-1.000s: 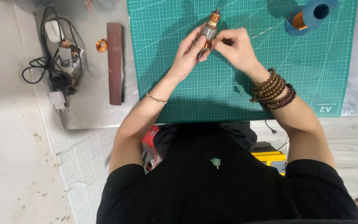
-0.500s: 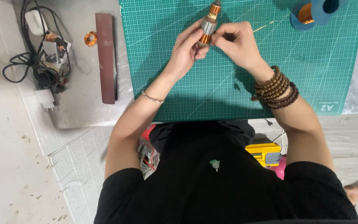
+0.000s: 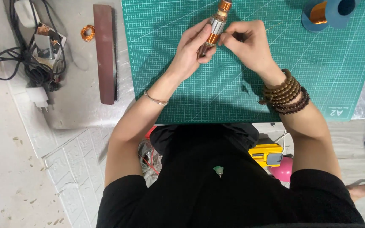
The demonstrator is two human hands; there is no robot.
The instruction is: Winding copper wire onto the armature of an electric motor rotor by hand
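Note:
My left hand [image 3: 191, 48] grips a small motor armature [image 3: 214, 26], a grey slotted cylinder with copper windings at both ends, held upright over the green cutting mat [image 3: 241, 97]. My right hand [image 3: 248, 42] pinches at the armature's right side, fingertips against the windings; whether a thin wire runs between its fingers is too fine to tell. A thin bangle is on my left wrist and several strands of brown beads wrap my right wrist.
A blue spool of copper wire [image 3: 326, 12] lies at the mat's top right. Left of the mat are a long dark red bar [image 3: 105, 52], a small copper wire coil [image 3: 88, 32] and tangled black cables with a plug [image 3: 34, 55]. A yellow tool [image 3: 267, 154] sits on the floor.
The view has shifted slightly, so everything sits further right and lower in frame. Both hands stay on the armature in much the same grip.

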